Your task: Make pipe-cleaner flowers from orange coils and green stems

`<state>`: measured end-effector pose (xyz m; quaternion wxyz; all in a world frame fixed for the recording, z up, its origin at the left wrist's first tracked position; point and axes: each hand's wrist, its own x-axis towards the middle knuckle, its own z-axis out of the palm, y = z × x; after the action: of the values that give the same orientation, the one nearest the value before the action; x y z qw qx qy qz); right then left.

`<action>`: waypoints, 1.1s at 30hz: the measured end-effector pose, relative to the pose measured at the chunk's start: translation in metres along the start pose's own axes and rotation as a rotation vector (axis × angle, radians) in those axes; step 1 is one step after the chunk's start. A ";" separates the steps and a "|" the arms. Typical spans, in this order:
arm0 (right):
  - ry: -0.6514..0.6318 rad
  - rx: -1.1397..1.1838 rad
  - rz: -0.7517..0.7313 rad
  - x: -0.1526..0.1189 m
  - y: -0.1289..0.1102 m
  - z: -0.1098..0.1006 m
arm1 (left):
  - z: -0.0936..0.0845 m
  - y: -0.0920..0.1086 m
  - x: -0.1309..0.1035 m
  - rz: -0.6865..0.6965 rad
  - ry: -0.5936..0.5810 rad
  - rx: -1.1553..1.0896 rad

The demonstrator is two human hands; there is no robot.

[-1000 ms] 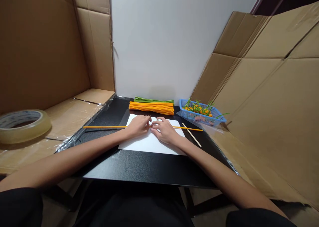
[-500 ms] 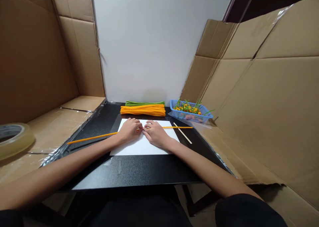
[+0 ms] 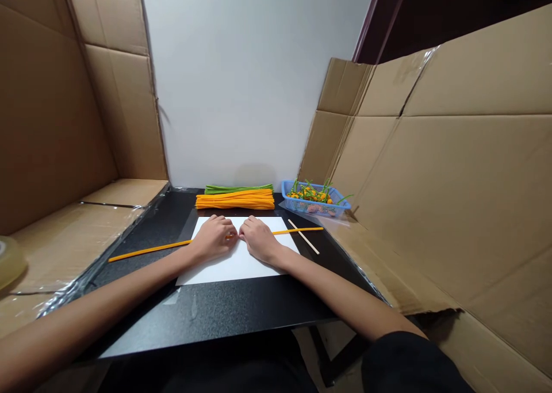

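My left hand and my right hand meet over a white sheet of paper, fingertips almost touching. Both are closed on an orange pipe cleaner, pinching it near the middle of the sheet. One length sticks out far to the left of my left hand, the other runs right past my right hand. Whether it is a single stem or two joined ones is hidden by the fingers. A thin pale wooden stick lies just right of the paper, under or across the orange stem's right end.
Behind the paper lie a bundle of orange pipe cleaners and a green bundle. A blue basket holds small orange-and-green pieces. Cardboard walls flank the black table. A tape roll sits at far left.
The view has shifted, so everything appears a little further left and lower. My hands keep their hold on the orange pipe cleaner, with the fingers slightly rearranged.
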<state>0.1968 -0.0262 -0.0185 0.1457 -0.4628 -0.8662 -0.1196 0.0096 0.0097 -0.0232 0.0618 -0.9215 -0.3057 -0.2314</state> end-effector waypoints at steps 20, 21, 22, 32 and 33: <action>-0.016 0.362 0.130 -0.014 0.004 -0.010 | -0.005 0.002 0.000 0.027 -0.013 -0.053; -0.013 0.362 0.128 -0.014 0.006 -0.010 | -0.004 0.002 0.000 0.027 -0.010 -0.065; -0.013 0.362 0.125 -0.013 0.009 -0.010 | -0.004 0.001 0.000 0.028 -0.011 -0.077; 0.057 0.543 0.304 -0.004 0.014 0.006 | -0.004 0.000 0.002 0.033 -0.034 -0.083; 0.053 0.538 0.308 -0.003 0.013 0.007 | -0.005 0.000 0.002 0.031 -0.036 -0.077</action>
<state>0.2080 -0.0195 -0.0252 0.3019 -0.5301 -0.7824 0.1252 0.0093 0.0090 -0.0182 0.0241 -0.9318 -0.2835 -0.2253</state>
